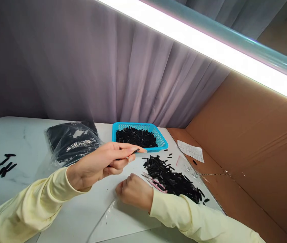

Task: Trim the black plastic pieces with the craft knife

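Note:
Between the thumb and forefinger of my left hand (105,162) is pinched a small black strip (136,151), held up in front of the blue basket. My right hand (135,190) rests low over the white table, curled with its fingers folded inward; what it holds, if anything, is hidden. Right beside it lie pink-handled snips (154,183), partly under a loose heap of black strips (173,177). The blue plastic basket (165,145) behind my hands holds many similar black strips (135,136).
A clear plastic bag of black pieces (74,141) lies left of the basket. Several black strips (2,166) are scattered at the far left. A printed paper sheet (191,151) lies by the brown board (247,148) on the right. A bright tube light (209,44) crosses above.

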Tool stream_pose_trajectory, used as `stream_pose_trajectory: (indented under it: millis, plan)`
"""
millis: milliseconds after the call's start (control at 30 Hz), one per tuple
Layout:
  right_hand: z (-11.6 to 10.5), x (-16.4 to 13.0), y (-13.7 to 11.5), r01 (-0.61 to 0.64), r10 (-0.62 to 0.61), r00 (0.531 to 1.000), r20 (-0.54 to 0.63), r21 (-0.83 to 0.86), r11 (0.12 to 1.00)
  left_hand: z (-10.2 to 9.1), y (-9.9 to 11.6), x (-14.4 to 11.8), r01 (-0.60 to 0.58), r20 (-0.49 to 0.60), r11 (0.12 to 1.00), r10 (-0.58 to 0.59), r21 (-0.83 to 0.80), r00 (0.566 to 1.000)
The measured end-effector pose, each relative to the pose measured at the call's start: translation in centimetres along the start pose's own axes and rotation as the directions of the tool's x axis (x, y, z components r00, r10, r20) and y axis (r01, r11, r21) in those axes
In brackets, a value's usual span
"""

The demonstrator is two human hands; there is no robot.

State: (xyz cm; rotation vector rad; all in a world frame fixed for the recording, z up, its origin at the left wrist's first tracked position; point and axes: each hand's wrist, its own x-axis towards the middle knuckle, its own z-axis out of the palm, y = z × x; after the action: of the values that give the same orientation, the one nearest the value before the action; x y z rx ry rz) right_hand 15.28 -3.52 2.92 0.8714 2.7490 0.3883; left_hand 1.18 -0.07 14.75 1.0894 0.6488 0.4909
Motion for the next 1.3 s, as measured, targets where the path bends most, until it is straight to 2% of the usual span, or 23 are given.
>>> stream_pose_trajectory:
  millis: [167,300,467,600,667,700,733,767,833,867,900,933,967,1033,1167,1300]
  plan:
    - [-1.0,-1.1,-1.0,-0.122,0.119,0.992,0.039,0.108,0.987,-0.3,0.2,0.2,0.044,-0.007,0.999,-0.044,-0.012,0.999]
    - [-1.8,-0.5,-2.3,-0.115,0.109,0.993,0.045,0.183,0.976,-0.5,0.2,0.4,0.082,-0.025,0.996,-0.084,-0.044,0.996]
    - [-2.0,1.5,-2.6,-0.149,0.100,0.978,0.181,0.280,0.949,-1.0,-0.2,1.0,0.140,-0.031,0.976,-0.147,-0.168,0.989]
    - [-2.3,0.3,-1.3,-0.079,0.048,0.993,0.107,0.303,0.950,-1.6,0.0,1.3,0.184,-0.010,0.952,-0.192,-0.243,0.981]
    - [-2.6,-1.2,-0.3,-0.088,0.073,0.996,0.055,0.355,0.931,-1.9,0.2,1.2,0.171,-0.040,0.958,-0.184,-0.229,0.982]
    - [-2.8,-2.0,0.3,-0.135,0.125,0.991,0.051,0.424,0.896,-2.0,0.3,1.1,0.155,-0.058,0.965,-0.171,-0.212,0.984]
    - [-2.9,-2.8,0.8,-0.203,0.207,0.977,0.053,0.523,0.827,-2.2,0.4,1.0,0.139,-0.072,0.972,-0.155,-0.191,0.985]
    - [-2.8,-3.5,1.2,-0.279,0.307,0.949,0.076,0.655,0.702,-2.3,0.4,1.0,0.121,-0.079,0.979,-0.135,-0.165,0.988]
    - [-2.3,-4.6,1.9,-0.342,0.409,0.891,0.200,0.887,0.310,-2.6,0.3,0.9,0.068,-0.079,0.994,-0.076,-0.091,0.994]
    - [-1.8,-5.0,2.1,-0.337,0.414,0.871,0.265,0.935,0.110,-2.7,0.2,0.8,0.037,-0.077,0.999,-0.040,-0.040,0.996]
    - [-1.3,-5.2,2.3,-0.319,0.401,0.861,0.312,0.946,-0.051,-2.7,0.1,0.8,0.005,-0.074,1.000,-0.004,0.019,0.997]
    - [-0.8,-5.4,2.3,-0.301,0.390,0.856,0.339,0.941,-0.155,-2.8,-0.1,0.9,-0.025,-0.070,0.996,0.030,0.081,0.997]
    - [-0.4,-5.5,2.3,-0.286,0.389,0.853,0.347,0.936,-0.206,-2.8,-0.2,0.9,-0.053,-0.064,0.989,0.062,0.140,0.996]
    - [0.1,-5.5,2.2,-0.275,0.411,0.846,0.340,0.938,-0.209,-2.7,-0.4,0.9,-0.100,-0.051,0.966,0.115,0.240,0.992]
    - [0.0,-5.2,2.0,-0.341,0.431,0.832,0.348,0.935,-0.097,-2.5,-0.4,1.0,-0.152,-0.041,0.926,0.177,0.346,0.983]
    - [-0.4,-5.0,1.9,-0.399,0.385,0.846,0.368,0.917,-0.001,-2.3,-0.6,1.1,-0.163,-0.044,0.906,0.195,0.391,0.980]
